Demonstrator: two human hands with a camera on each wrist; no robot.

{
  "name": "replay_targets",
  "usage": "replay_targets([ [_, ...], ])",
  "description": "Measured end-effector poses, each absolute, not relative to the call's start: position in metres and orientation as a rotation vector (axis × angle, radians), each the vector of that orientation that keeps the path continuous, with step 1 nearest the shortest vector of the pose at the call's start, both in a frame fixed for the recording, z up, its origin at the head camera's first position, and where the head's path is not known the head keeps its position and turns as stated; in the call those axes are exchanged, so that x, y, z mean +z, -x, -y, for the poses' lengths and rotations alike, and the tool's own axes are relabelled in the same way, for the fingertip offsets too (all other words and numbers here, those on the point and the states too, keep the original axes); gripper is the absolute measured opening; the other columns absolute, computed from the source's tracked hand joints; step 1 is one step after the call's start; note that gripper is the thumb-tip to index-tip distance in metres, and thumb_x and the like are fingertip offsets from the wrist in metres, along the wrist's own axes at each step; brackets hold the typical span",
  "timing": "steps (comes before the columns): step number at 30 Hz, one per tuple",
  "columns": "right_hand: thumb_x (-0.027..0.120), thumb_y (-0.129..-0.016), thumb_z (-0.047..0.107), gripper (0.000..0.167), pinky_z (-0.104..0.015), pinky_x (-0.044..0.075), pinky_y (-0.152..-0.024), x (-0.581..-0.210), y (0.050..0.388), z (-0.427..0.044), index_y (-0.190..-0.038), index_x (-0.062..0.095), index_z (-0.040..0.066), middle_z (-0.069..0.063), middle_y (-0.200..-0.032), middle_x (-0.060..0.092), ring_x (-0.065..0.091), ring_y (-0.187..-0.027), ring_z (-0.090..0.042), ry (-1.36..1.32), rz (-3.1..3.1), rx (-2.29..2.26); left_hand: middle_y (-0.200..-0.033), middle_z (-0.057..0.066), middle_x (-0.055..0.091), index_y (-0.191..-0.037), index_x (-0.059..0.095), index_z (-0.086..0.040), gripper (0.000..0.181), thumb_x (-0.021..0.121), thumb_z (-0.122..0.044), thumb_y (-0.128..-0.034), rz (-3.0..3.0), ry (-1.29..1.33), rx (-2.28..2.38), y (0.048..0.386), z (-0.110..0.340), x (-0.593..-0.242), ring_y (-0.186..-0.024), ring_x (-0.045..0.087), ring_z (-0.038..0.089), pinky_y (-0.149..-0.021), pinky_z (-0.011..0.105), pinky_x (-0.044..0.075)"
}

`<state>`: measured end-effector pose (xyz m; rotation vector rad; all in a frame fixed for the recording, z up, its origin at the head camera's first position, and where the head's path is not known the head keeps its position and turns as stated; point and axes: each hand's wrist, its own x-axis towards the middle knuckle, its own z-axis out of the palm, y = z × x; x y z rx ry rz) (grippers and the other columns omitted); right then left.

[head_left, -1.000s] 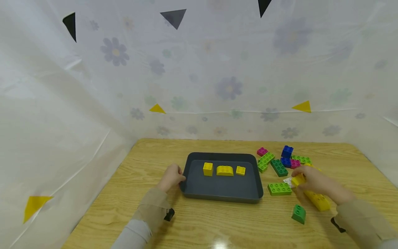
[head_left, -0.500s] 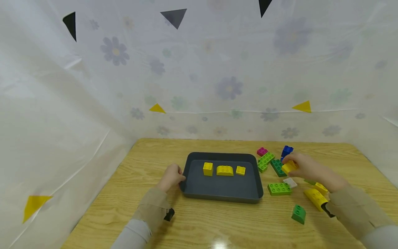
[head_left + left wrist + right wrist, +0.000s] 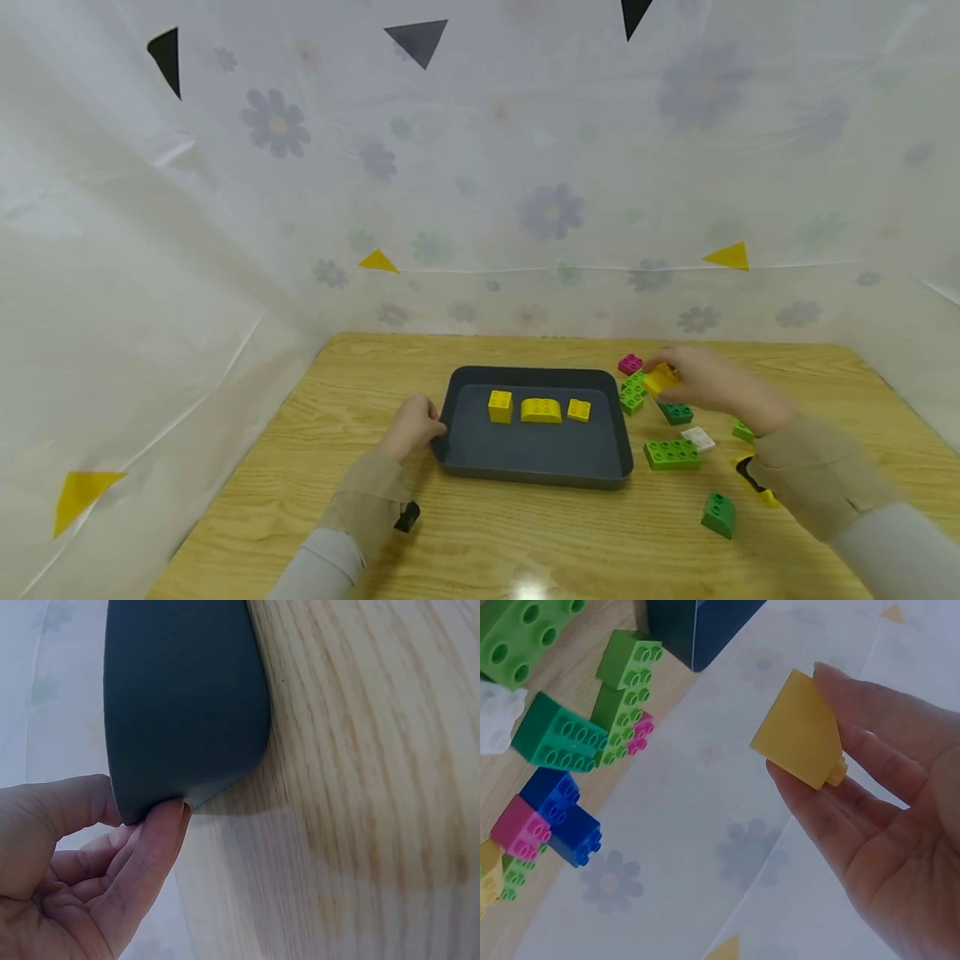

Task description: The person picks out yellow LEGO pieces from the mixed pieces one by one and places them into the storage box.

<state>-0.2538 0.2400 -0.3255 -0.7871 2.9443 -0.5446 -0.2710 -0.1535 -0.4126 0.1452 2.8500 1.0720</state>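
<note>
A dark grey tray (image 3: 534,458) lies on the table with three yellow bricks inside: a tall one (image 3: 500,407), a rounded one (image 3: 541,411) and a small square one (image 3: 579,410). My left hand (image 3: 411,429) pinches the tray's left rim; the left wrist view shows thumb and fingers on the tray wall (image 3: 187,697). Right of the tray, above the loose bricks, my right hand (image 3: 720,387) holds a yellow brick (image 3: 662,380). In the right wrist view that brick (image 3: 799,727) has a slanted side and sits between thumb and fingertips.
Right of the tray lie light green bricks (image 3: 672,454), a dark green brick (image 3: 676,412), a white piece (image 3: 698,439), a magenta brick (image 3: 630,364) and a green sloped brick (image 3: 718,515). Two blue bricks (image 3: 549,794) show in the right wrist view. A flowered sheet hangs behind.
My right hand has lifted the yellow brick from the pile at the right and moved it left and toward the table's back. My left hand stays at the tray's rim.
</note>
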Motion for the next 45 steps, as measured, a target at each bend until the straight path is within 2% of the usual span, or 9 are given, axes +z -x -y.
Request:
replay_targets([
  [8,0.071,-0.077,0.004,0.031,-0.036,0.048,-0.071,-0.327,0.263,-0.206,-0.106,0.061,0.001,-0.013,-0.102,0.057,0.055,-0.085,-0.024,0.916,-2.924,-0.555,-0.047,0.0,0.038,-0.052,0.04,-0.01,0.037,0.064,0.004,-0.0776,-2.839,-0.123,1.072,0.272,0.155,-0.412,-0.042,0.047,0.012,-0.044,0.024,0.042],
  [16,0.07,-0.077,0.003,0.029,-0.035,0.049,-0.073,-0.325,0.269,-0.171,-0.105,0.061,0.002,-0.013,-0.103,0.057,0.054,-0.084,-0.022,1.004,-2.855,-0.534,-0.045,-0.001,0.036,-0.05,0.037,-0.011,0.04,0.063,0.005,-0.0773,-2.842,-0.144,1.074,0.271,0.156,-0.413,-0.039,0.045,0.012,-0.043,0.024,0.041],
  [22,0.071,-0.077,0.006,0.027,-0.034,0.048,-0.078,-0.334,0.274,-0.141,-0.103,0.062,0.008,-0.007,-0.104,0.054,0.053,-0.085,-0.019,1.109,-2.777,-0.454,-0.046,0.0,0.037,-0.051,0.038,-0.01,0.039,0.062,0.006,-0.0771,-2.835,-0.127,1.095,0.27,0.156,-0.411,-0.041,0.047,0.012,-0.043,0.024,0.043],
  [27,0.071,-0.077,0.005,0.03,-0.035,0.047,-0.081,-0.339,0.273,-0.117,-0.105,0.062,0.007,-0.007,-0.107,0.054,0.053,-0.089,-0.02,1.183,-2.731,-0.393,-0.046,-0.001,0.037,-0.051,0.037,-0.011,0.04,0.062,0.006,-0.0771,-2.834,-0.127,1.093,0.269,0.156,-0.412,-0.04,0.047,0.012,-0.043,0.024,0.043],
  [38,0.073,-0.074,0.002,0.031,-0.036,0.047,-0.083,-0.357,0.272,-0.08,-0.103,0.063,0.006,-0.007,-0.106,0.055,0.053,-0.093,-0.022,1.217,-2.654,-0.394,-0.045,0.0,0.039,-0.051,0.039,-0.01,0.039,0.063,0.005,-0.0773,-2.836,-0.125,1.088,0.269,0.157,-0.411,-0.04,0.047,0.012,-0.043,0.024,0.042],
  [45,0.074,-0.074,0.004,0.032,-0.033,0.047,-0.083,-0.368,0.272,-0.063,-0.105,0.064,0.008,-0.005,-0.105,0.057,0.054,-0.097,-0.021,1.18,-2.649,-0.295,-0.044,-0.001,0.034,-0.05,0.036,-0.012,0.042,0.063,0.003,-0.0783,-2.844,-0.143,1.075,0.269,0.157,-0.412,-0.038,0.046,0.012,-0.045,0.025,0.043],
])
